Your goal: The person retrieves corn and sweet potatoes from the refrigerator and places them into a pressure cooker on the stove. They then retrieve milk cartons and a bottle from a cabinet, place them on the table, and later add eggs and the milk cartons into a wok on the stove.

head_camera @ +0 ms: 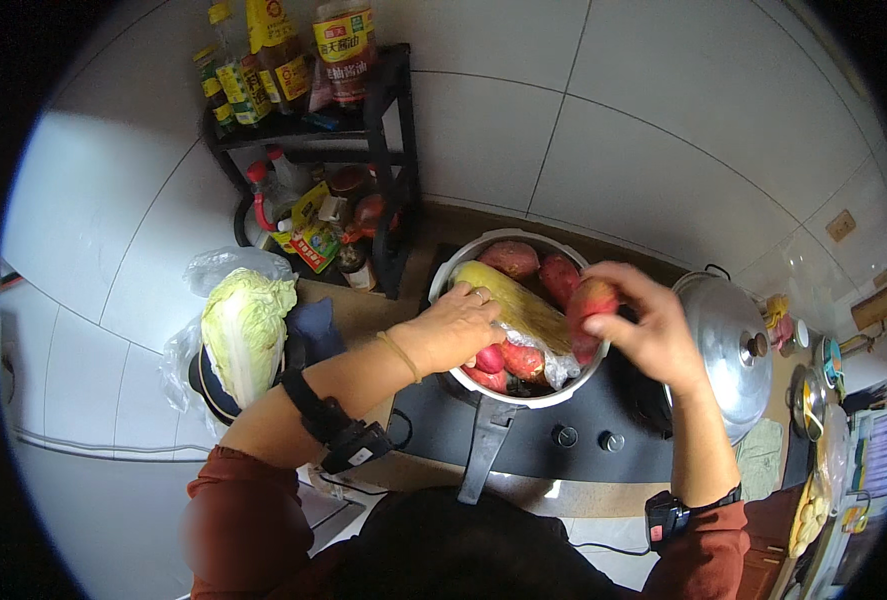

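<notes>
A metal pressure cooker pot point(527, 403) with a black handle stands without its lid on the stove. In it lie several red-skinned sweet potatoes point(508, 259) around a large yellowish item point(514, 304), partly in clear plastic wrap. My left hand point(451, 322) reaches over the pot's left rim, its fingers at the yellowish item and the smaller red roots; whether it grips one is hidden. At the right rim, my right hand point(642, 322) holds a red sweet potato point(593, 300) between thumb and fingers, slightly blurred.
A large lidded pot point(725, 352) stands right of the cooker on the black stove point(586, 461). At left, a Chinese cabbage point(244, 337) rests by clear plastic bags. Behind, a black rack point(391, 172) holds sauce bottles point(346, 56) and seasoning packets. A tiled wall rises behind the counter.
</notes>
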Action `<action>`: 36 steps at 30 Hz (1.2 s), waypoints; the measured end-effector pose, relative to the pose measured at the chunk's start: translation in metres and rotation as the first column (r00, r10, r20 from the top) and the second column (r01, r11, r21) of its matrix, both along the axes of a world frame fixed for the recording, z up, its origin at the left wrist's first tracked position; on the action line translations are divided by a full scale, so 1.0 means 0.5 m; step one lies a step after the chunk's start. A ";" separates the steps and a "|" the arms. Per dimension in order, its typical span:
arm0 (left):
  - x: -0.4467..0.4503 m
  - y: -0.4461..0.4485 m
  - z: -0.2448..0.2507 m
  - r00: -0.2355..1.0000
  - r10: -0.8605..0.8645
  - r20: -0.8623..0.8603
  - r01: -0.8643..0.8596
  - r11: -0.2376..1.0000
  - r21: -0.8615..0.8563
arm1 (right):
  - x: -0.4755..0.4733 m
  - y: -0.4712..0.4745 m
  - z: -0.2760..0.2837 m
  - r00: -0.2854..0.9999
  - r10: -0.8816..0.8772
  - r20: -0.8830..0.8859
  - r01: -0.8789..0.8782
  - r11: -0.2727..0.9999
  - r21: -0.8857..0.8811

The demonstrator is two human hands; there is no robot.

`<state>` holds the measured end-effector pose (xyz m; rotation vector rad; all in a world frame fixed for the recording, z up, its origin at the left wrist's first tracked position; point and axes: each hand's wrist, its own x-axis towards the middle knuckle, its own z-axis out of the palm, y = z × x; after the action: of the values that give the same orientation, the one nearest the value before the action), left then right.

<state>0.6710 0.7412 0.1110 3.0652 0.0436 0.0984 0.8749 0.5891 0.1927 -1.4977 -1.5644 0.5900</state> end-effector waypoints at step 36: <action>-0.039 -0.021 0.031 0.979 0.069 0.194 -0.068 0.998 -0.010 | -0.019 -0.043 -0.099 0.807 -0.195 -0.558 0.154 0.981 -0.120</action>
<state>0.6516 0.7306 0.1267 3.0338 0.1381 0.4001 0.8654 0.5674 0.1433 -1.3295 -0.9380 0.8930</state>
